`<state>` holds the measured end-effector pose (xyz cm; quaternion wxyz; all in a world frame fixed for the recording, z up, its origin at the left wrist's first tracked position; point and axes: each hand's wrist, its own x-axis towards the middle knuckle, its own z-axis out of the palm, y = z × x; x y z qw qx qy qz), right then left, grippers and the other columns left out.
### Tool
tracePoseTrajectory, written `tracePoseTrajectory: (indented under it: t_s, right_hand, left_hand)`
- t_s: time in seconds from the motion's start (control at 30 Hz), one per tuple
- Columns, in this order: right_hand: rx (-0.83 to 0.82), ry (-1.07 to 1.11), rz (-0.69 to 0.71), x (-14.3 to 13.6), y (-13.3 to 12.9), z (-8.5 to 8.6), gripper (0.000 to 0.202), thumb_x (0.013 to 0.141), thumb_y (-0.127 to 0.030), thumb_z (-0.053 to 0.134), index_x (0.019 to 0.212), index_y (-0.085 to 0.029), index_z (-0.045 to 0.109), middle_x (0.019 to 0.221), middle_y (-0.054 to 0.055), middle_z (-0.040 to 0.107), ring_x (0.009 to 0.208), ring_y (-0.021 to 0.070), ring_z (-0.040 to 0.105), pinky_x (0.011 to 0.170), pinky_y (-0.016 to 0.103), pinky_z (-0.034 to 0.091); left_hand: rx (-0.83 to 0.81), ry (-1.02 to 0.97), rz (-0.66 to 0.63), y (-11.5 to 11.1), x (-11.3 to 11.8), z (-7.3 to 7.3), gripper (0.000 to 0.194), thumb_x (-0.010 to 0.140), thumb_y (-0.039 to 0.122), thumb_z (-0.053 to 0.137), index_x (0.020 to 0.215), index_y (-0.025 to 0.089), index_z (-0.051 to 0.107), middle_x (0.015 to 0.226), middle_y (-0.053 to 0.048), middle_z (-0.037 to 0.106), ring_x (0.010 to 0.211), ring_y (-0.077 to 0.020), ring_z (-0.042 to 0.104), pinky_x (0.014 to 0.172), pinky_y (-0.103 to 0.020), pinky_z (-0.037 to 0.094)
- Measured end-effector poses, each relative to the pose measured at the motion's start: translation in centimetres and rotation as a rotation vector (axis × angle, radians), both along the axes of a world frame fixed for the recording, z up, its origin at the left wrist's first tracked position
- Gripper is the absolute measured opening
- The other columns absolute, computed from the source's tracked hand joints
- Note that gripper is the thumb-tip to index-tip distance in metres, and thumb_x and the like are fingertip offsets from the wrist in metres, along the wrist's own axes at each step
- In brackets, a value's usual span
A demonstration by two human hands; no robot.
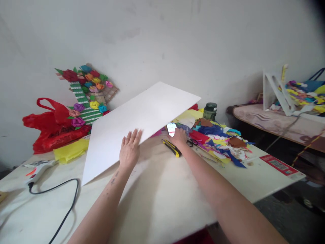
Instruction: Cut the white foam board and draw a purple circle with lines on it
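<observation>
A large white board leans at a tilt over the back of the table. My left hand lies on the board's lower front part, its fingers spread and pointing away. To the right, my right hand is at a phone with a lit screen, just past the board's edge; its fingertips are partly hidden, so its grip is unclear. A yellow and black utility knife lies on the table beside the right hand. Black-handled scissors rest on the other side of that hand.
Coloured scraps and a green jar are at the right. Paper flowers, a red bag, yellow paper and a glue gun with a black cord are at the left. A second table stands farther right.
</observation>
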<state>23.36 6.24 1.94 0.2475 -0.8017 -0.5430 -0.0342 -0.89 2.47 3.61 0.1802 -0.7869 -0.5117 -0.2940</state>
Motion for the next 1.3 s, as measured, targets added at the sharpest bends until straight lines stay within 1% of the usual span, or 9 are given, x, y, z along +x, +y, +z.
tracePoseTrajectory:
  t_s: [0.2, 0.33, 0.47, 0.63, 0.8, 0.93, 1.03, 1.17, 1.3]
  right_hand:
    - [-0.073, 0.063, -0.060, 0.7, 3.6, -0.6, 0.078, 0.064, -0.059, 0.055, 0.122, -0.011, 0.038, 0.114, 0.021, 0.048, 0.108, 0.0327, 0.044, 0.087, 0.040, 0.035]
    - [-0.142, 0.065, -0.093, 0.8, 5.4, -1.0, 0.079, 0.061, -0.057, 0.058, 0.121, -0.010, 0.038, 0.113, 0.022, 0.049, 0.108, 0.0334, 0.045, 0.086, 0.040, 0.036]
    - [-0.142, 0.079, -0.105, 0.7, 6.5, -1.0, 0.077, 0.062, -0.051, 0.061, 0.121, -0.009, 0.036, 0.112, 0.023, 0.051, 0.107, 0.0335, 0.045, 0.084, 0.040, 0.037]
    - [-0.082, 0.089, -0.128, 1.1, 7.2, -1.2, 0.069, 0.063, -0.035, 0.062, 0.121, -0.010, 0.033, 0.108, 0.022, 0.053, 0.104, 0.0313, 0.049, 0.081, 0.038, 0.037]
    - [-0.022, 0.048, -0.113, 1.5, 6.8, -1.3, 0.066, 0.063, -0.033, 0.062, 0.118, -0.009, 0.034, 0.106, 0.022, 0.052, 0.102, 0.0306, 0.050, 0.081, 0.038, 0.037]
    - [0.017, -0.014, -0.059, 1.9, 5.9, -0.6, 0.068, 0.066, -0.036, 0.060, 0.121, -0.008, 0.032, 0.107, 0.022, 0.051, 0.102, 0.0310, 0.048, 0.082, 0.039, 0.034]
    - [0.052, -0.036, -0.048, 3.1, 5.5, 0.3, 0.071, 0.068, -0.040, 0.059, 0.124, -0.009, 0.028, 0.109, 0.022, 0.049, 0.103, 0.0307, 0.045, 0.085, 0.040, 0.032]
    - [0.120, -0.071, -0.139, 6.3, 5.6, 1.2, 0.067, 0.072, -0.041, 0.055, 0.124, -0.009, 0.028, 0.110, 0.022, 0.046, 0.105, 0.0311, 0.042, 0.087, 0.040, 0.029]
    - [0.117, -0.074, -0.229, 10.1, 6.3, 1.6, 0.066, 0.071, -0.039, 0.056, 0.123, -0.009, 0.029, 0.111, 0.021, 0.044, 0.106, 0.0321, 0.041, 0.087, 0.039, 0.029]
  left_hand:
    - [0.024, -0.028, 0.007, 0.4, 0.4, 0.7, 0.062, 0.081, 0.010, 0.032, 0.139, 0.029, 0.022, 0.143, 0.000, 0.028, 0.130, -0.0219, 0.025, 0.104, -0.044, 0.024]
    - [0.031, -0.021, 0.007, 0.6, 0.5, 0.4, 0.062, 0.082, 0.010, 0.032, 0.139, 0.030, 0.020, 0.143, 0.000, 0.027, 0.130, -0.0219, 0.024, 0.105, -0.045, 0.023]
    - [0.020, -0.010, 0.005, 1.0, 0.6, 0.1, 0.061, 0.082, 0.010, 0.032, 0.139, 0.029, 0.020, 0.143, 0.001, 0.027, 0.131, -0.0220, 0.023, 0.105, -0.044, 0.022]
    - [0.030, 0.008, 0.003, 1.3, 0.7, -0.1, 0.060, 0.082, 0.011, 0.033, 0.139, 0.027, 0.022, 0.143, 0.000, 0.027, 0.131, -0.0227, 0.024, 0.105, -0.044, 0.022]
    - [0.040, 0.021, 0.014, 1.3, 0.8, -0.1, 0.061, 0.082, 0.011, 0.033, 0.139, 0.027, 0.021, 0.143, 0.000, 0.028, 0.130, -0.0223, 0.025, 0.105, -0.045, 0.023]
    - [0.037, 0.035, 0.023, 1.3, 0.9, 0.0, 0.061, 0.082, 0.012, 0.034, 0.139, 0.027, 0.020, 0.143, 0.000, 0.028, 0.130, -0.0225, 0.026, 0.105, -0.045, 0.022]
    - [0.045, 0.027, 0.027, 1.3, 0.9, 0.1, 0.061, 0.082, 0.011, 0.034, 0.139, 0.027, 0.019, 0.143, 0.000, 0.028, 0.130, -0.0220, 0.026, 0.105, -0.044, 0.023]
    - [0.059, 0.025, 0.033, 1.4, 0.9, 0.2, 0.061, 0.082, 0.011, 0.035, 0.139, 0.027, 0.020, 0.142, -0.001, 0.029, 0.129, -0.0221, 0.027, 0.104, -0.044, 0.024]
    - [0.059, 0.051, 0.037, 1.5, 0.9, -0.2, 0.060, 0.082, 0.012, 0.034, 0.139, 0.025, 0.021, 0.143, -0.001, 0.028, 0.130, -0.0222, 0.026, 0.104, -0.044, 0.023]
